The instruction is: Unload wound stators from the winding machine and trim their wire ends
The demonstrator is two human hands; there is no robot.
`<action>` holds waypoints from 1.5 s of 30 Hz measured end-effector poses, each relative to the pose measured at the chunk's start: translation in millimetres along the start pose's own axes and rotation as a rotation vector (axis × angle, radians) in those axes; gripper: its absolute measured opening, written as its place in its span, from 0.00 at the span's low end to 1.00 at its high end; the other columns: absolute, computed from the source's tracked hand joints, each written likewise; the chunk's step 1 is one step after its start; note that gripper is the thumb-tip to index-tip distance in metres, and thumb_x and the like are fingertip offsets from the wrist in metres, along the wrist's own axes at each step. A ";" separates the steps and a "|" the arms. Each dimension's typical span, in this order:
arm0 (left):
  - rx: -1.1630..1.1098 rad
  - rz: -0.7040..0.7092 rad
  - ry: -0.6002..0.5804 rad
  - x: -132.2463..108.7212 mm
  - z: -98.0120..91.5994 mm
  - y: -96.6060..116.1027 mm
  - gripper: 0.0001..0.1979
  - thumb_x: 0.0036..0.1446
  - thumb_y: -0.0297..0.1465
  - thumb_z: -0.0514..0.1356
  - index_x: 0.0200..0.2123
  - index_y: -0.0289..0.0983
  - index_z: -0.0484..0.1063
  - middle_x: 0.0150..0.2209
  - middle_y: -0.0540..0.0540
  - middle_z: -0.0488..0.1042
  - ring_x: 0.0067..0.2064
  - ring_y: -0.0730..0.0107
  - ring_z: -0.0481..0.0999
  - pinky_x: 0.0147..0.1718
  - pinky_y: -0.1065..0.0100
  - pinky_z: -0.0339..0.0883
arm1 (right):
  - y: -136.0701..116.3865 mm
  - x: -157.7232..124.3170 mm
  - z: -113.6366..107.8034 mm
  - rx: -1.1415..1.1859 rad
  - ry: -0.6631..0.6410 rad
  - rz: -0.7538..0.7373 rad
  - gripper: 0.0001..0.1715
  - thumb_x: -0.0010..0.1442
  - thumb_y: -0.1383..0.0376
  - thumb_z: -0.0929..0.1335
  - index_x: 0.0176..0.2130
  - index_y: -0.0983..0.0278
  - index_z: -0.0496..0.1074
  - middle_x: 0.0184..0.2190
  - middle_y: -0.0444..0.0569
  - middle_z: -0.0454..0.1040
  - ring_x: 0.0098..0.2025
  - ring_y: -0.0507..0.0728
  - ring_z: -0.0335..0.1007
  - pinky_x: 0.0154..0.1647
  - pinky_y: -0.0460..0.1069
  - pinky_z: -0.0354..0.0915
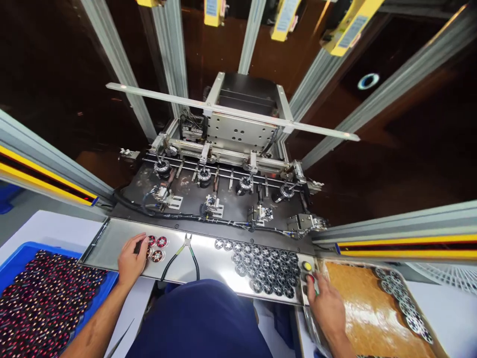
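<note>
My left hand (pixel 131 259) rests at the left part of the steel tray (pixel 115 242), its fingers bent around a small dark piece that I cannot make out. Just right of its fingertips lie several round stators with red-copper windings (pixel 157 255). A pair of cutting pliers (pixel 187 243) with green-black handles lies open beside them. Several bare dark stator cores (pixel 267 263) cover the tray's right part in rows. At the tray's right end my right hand (pixel 328 304) reaches over a small button box (pixel 304 279), thumb and fingers apart near its red and green buttons; a yellow button (pixel 306 266) shows above.
Behind the tray stands a machine with several spindles (pixel 204 176), each carrying a round core. A blue bin (pixel 28 244) full of wound stators is at left. An orange-brown lined box (pixel 357 288) with bare cores stands at right. Yellow light-curtain bars (pixel 48 176) flank the machine.
</note>
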State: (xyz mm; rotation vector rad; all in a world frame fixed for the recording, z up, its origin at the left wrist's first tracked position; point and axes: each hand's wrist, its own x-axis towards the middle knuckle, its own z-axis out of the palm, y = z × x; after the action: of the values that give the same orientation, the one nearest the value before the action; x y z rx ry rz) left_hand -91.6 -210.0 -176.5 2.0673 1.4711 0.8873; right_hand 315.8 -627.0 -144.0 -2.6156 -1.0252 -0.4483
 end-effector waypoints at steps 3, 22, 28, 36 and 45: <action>-0.034 -0.110 0.019 2.3 -6.7 1.8 0.21 0.60 0.47 0.54 0.46 0.38 0.74 0.45 0.41 0.79 0.45 0.58 0.79 0.48 0.57 0.71 | -56.2 63.4 -24.1 0.086 0.115 -0.168 0.22 0.65 0.57 0.62 0.52 0.66 0.70 0.44 0.59 0.78 0.44 0.64 0.76 0.48 0.59 0.70; -0.001 -0.025 0.160 40.7 -82.1 14.2 0.16 0.60 0.43 0.56 0.45 0.43 0.75 0.46 0.44 0.80 0.47 0.53 0.79 0.52 0.52 0.71 | -506.3 313.3 108.5 0.354 -0.593 -1.191 0.05 0.64 0.66 0.67 0.38 0.67 0.72 0.46 0.54 0.73 0.51 0.59 0.66 0.56 0.57 0.61; 0.028 0.194 0.070 120.5 -59.2 34.8 0.17 0.62 0.40 0.54 0.48 0.38 0.73 0.49 0.42 0.78 0.51 0.57 0.77 0.56 0.54 0.68 | -494.3 312.5 123.5 0.403 -0.704 -0.791 0.14 0.65 0.60 0.67 0.46 0.66 0.71 0.51 0.52 0.71 0.53 0.60 0.67 0.55 0.61 0.65; 0.204 0.542 -0.264 233.0 8.6 74.5 0.25 0.63 0.36 0.53 0.61 0.34 0.64 0.65 0.38 0.63 0.68 0.51 0.56 0.63 0.49 0.56 | -526.1 332.2 139.3 0.443 -0.975 -0.128 0.16 0.65 0.59 0.67 0.48 0.68 0.70 0.44 0.50 0.74 0.41 0.55 0.73 0.41 0.53 0.73; 0.372 0.578 -0.350 244.0 27.7 77.1 0.24 0.63 0.35 0.53 0.60 0.33 0.65 0.65 0.36 0.62 0.68 0.47 0.55 0.62 0.45 0.54 | -524.2 341.6 146.7 0.671 -0.979 0.021 0.17 0.65 0.58 0.67 0.49 0.67 0.70 0.45 0.50 0.73 0.42 0.55 0.73 0.42 0.54 0.73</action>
State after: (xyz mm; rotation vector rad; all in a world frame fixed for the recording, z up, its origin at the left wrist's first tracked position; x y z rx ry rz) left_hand 33.6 -4.9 -84.2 2.8246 0.9105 0.4112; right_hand 216.2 2.5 -61.7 -2.1338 -1.1020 1.1022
